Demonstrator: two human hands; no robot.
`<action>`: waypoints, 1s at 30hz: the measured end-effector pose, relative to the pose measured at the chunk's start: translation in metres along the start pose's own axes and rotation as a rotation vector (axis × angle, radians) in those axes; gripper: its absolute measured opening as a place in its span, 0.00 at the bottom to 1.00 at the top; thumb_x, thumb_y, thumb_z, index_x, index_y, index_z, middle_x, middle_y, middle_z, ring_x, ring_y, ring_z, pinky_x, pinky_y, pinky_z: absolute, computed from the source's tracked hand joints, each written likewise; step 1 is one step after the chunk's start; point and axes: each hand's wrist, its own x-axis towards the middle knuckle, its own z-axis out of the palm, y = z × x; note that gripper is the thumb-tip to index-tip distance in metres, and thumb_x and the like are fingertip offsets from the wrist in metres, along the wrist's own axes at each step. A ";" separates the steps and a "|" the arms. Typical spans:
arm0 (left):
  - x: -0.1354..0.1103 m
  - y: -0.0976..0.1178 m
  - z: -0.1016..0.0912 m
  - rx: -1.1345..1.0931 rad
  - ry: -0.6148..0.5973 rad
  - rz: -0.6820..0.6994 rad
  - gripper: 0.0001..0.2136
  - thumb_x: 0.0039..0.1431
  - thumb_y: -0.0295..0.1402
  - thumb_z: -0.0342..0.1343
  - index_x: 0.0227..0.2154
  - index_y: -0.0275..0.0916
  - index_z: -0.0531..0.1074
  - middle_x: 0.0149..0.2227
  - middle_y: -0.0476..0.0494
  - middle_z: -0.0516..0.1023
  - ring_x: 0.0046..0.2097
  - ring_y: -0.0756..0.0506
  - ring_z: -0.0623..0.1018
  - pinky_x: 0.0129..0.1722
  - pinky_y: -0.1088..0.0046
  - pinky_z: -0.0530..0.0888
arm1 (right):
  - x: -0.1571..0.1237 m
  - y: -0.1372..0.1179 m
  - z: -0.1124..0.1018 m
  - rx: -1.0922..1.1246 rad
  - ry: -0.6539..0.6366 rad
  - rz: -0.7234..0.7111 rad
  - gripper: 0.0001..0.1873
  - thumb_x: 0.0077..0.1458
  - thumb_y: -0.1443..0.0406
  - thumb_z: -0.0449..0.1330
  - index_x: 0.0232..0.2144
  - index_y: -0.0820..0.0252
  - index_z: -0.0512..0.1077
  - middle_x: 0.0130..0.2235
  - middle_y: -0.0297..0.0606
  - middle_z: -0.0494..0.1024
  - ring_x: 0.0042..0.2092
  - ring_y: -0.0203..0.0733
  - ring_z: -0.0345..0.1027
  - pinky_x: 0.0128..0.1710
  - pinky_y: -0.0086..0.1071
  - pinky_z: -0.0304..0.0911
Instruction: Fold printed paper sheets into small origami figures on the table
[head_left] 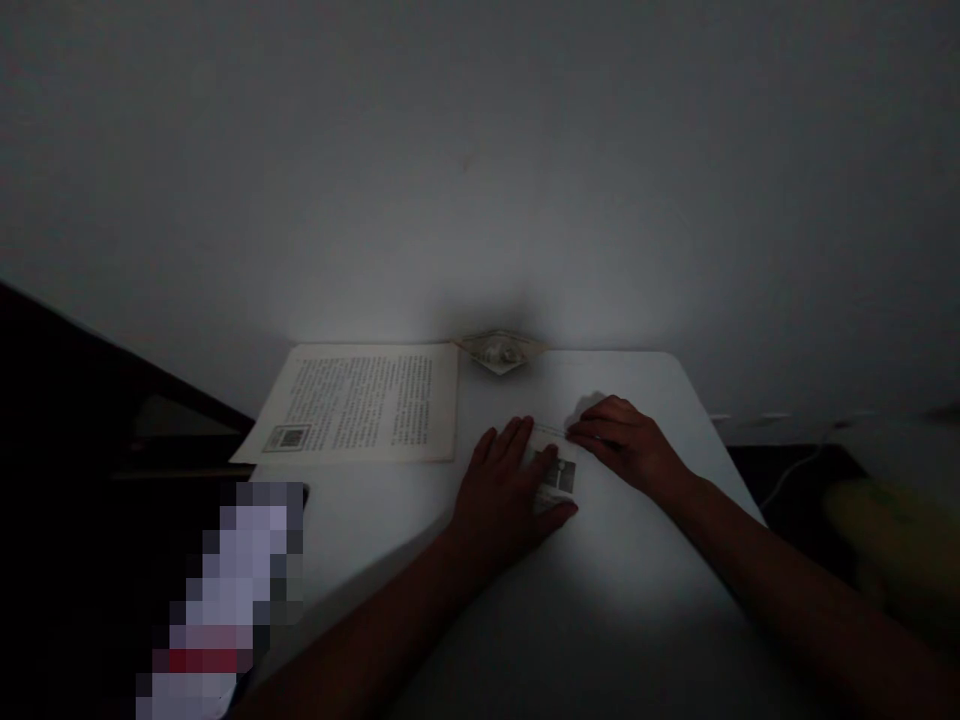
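A small folded piece of printed paper [559, 473] with a dark picture on it lies on the white table. My left hand [501, 490] rests flat across it, fingers spread, hiding most of its left part. At the paper's upper right edge, the fingertips of my right hand [626, 440] are pinched together on what looks like its corner. Beyond both hands, a folded paper boat [501, 353] of printed paper stands at the back of the table.
Printed sheets [367, 400] lie at the table's back left. A blurred-out, bright, screen-like object [217, 590] is at the lower left. The white tabletop [600, 620] meets a plain wall [480, 180] at the back. A pale cable [799, 470] hangs at right.
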 end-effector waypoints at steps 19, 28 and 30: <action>0.000 0.001 -0.003 -0.021 -0.004 0.005 0.27 0.55 0.54 0.51 0.55 0.47 0.65 0.64 0.36 0.55 0.64 0.36 0.56 0.61 0.51 0.54 | -0.002 -0.005 -0.006 0.004 -0.082 0.070 0.06 0.55 0.60 0.61 0.34 0.49 0.78 0.35 0.36 0.77 0.40 0.43 0.69 0.41 0.40 0.63; 0.000 0.001 -0.002 -0.018 -0.012 0.001 0.27 0.55 0.54 0.51 0.55 0.48 0.65 0.64 0.36 0.55 0.64 0.37 0.56 0.61 0.52 0.54 | -0.009 -0.012 -0.007 -0.024 -0.076 0.065 0.09 0.51 0.59 0.64 0.36 0.51 0.77 0.40 0.39 0.76 0.43 0.46 0.69 0.43 0.43 0.63; 0.001 0.001 -0.003 -0.015 -0.018 0.002 0.27 0.55 0.54 0.51 0.55 0.48 0.64 0.64 0.36 0.55 0.64 0.37 0.56 0.61 0.52 0.54 | -0.010 -0.014 -0.008 -0.035 -0.078 0.075 0.10 0.51 0.59 0.64 0.37 0.51 0.77 0.40 0.39 0.76 0.44 0.47 0.69 0.43 0.44 0.63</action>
